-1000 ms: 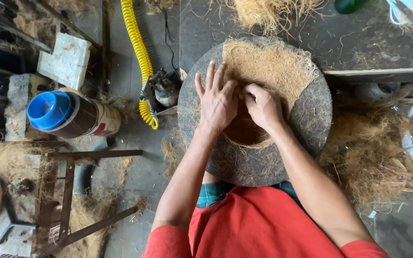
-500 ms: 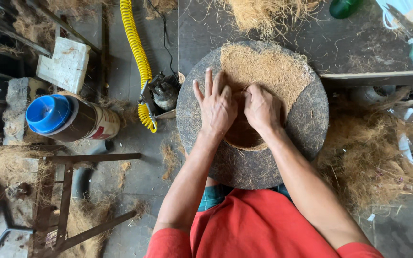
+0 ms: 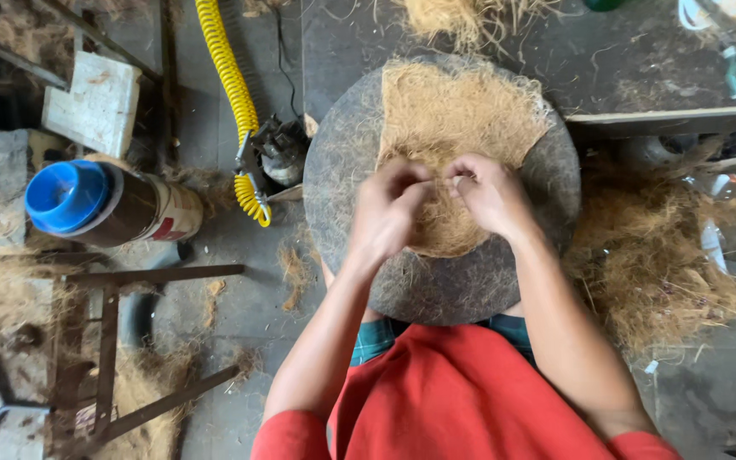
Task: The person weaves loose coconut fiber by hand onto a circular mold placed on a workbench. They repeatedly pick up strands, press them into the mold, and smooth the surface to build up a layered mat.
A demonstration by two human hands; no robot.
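Observation:
A round dark mould (image 3: 342, 179) rests on my lap, with a mat of brown coconut fibre (image 3: 453, 111) spread over its top and centre. My left hand (image 3: 389, 209) has its fingers curled, pinching fibre near the middle of the mat. My right hand (image 3: 487, 194) is beside it, fingers also bent onto the fibre. The two hands nearly touch at the fingertips. Both forearms reach up from my red shirt.
A yellow coiled hose (image 3: 227, 85) ends at a metal tool (image 3: 278, 153) left of the mould. A jar with a blue lid (image 3: 100, 204) lies further left. Loose fibre (image 3: 649, 264) is piled on the right. A metal frame (image 3: 112, 341) stands lower left.
Both hands lay flat and spread on the fibre before; now their fingers are curled together and pinch it at the mat's centre.

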